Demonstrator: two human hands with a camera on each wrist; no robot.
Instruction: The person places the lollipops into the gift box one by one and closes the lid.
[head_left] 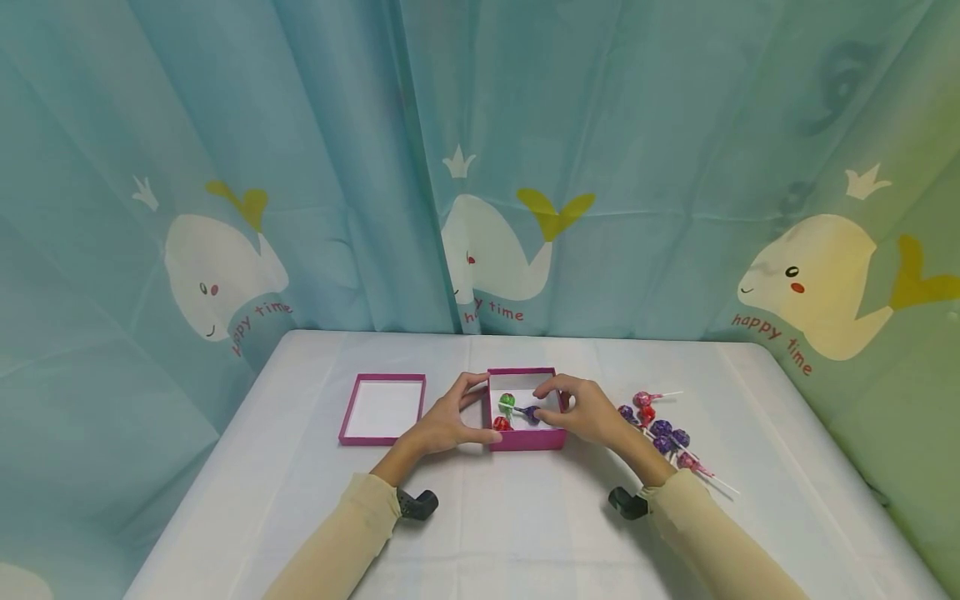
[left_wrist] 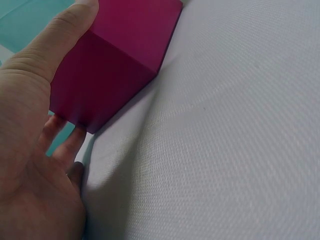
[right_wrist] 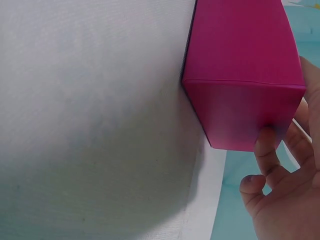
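A magenta box [head_left: 527,440] without its lid stands on the table. Inside lie a green lollipop [head_left: 507,401], a red lollipop [head_left: 502,424] and a purple lollipop [head_left: 532,415]. My left hand [head_left: 444,421] grips the box's left side, thumb at the front corner and fingers toward the back corner. Over the right wall reaches my right hand [head_left: 588,408], its index finger and thumb spread apart inside the box, thumb tip right at the purple lollipop. In the right wrist view, another finger [right_wrist: 266,145] of this hand rests against the magenta side wall [right_wrist: 235,112].
The magenta-edged lid [head_left: 386,442] lies to the left, white inside up. Several lollipops in purple, red and pink wrappers [head_left: 662,428] are heaped right of the box, beside the right forearm. A blue-green curtain [head_left: 337,167] with whale prints hangs behind the white table [head_left: 480,533].
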